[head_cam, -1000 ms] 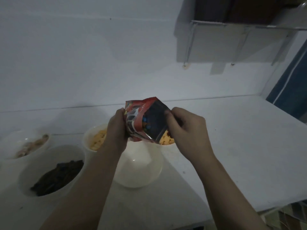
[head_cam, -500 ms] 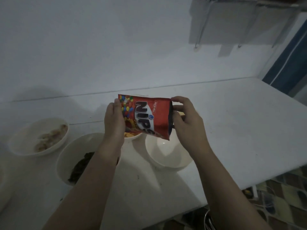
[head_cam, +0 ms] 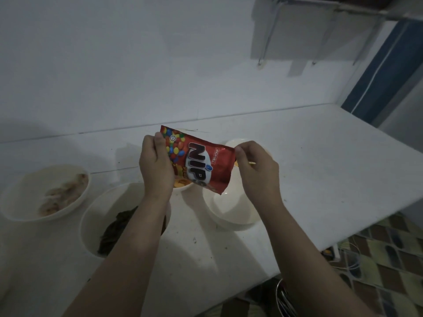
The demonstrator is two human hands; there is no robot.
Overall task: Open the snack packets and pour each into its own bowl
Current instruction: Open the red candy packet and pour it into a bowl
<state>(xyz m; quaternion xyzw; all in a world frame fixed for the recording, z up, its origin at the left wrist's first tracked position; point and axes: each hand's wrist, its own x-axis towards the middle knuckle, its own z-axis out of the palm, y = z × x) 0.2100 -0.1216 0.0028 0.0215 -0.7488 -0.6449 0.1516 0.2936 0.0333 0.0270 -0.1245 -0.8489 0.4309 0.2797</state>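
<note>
Now red packet (head_cam: 201,161) tilted further, right hand (head_cam: 256,170) higher on its corner.

On the table (head_cam: 320,179), the packet (head_cam: 201,161) hangs between the left hand (head_cam: 155,165) and right hand (head_cam: 256,170), above an empty bowl (head_cam: 231,213), with three filled bowls (head_cam: 43,193) to its left.

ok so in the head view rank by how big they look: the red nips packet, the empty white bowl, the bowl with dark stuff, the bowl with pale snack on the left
1. bowl with dark snack and pale-snack bowl: alike, and the arm hides part of the first.
2. empty white bowl, slightly smaller, partly hidden.
3. red Nips packet, smallest, though nearer the camera.
</note>
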